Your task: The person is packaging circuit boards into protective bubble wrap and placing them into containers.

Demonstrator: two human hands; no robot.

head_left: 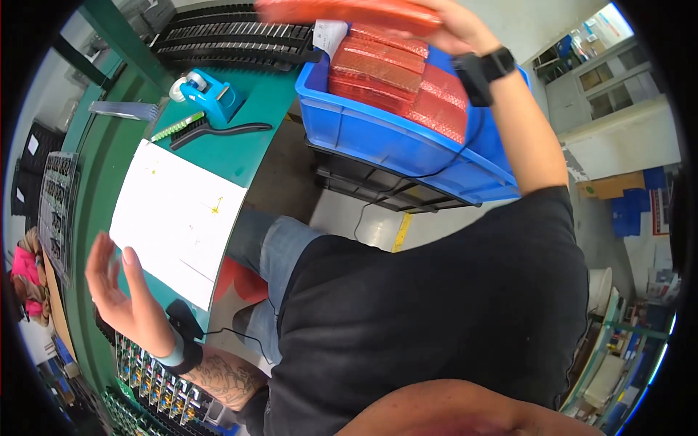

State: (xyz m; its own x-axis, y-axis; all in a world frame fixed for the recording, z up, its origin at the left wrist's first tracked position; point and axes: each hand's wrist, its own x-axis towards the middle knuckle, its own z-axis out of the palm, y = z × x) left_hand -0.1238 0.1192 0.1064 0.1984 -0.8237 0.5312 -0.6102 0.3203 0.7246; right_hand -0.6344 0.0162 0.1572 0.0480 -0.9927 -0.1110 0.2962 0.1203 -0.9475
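Note:
Above the far end of the blue bin, my right hand grips a flat red bubble-wrap packet, partly cut off and blurred at the top edge. Several similar red bubble-wrap packets lie stacked in the bin, with a white paper at their left. My left hand is raised over the near edge of a white sheet, palm up, fingers apart and nothing in them. The sheet lies on the green table and bears small yellow marks.
On the green table stand a blue tape dispenser and a black brush beside a green-handled one. Black slotted racks are at the back. Circuit boards stand in a rack near my left forearm. A black crate supports the bin. Cables hang at both wrists.

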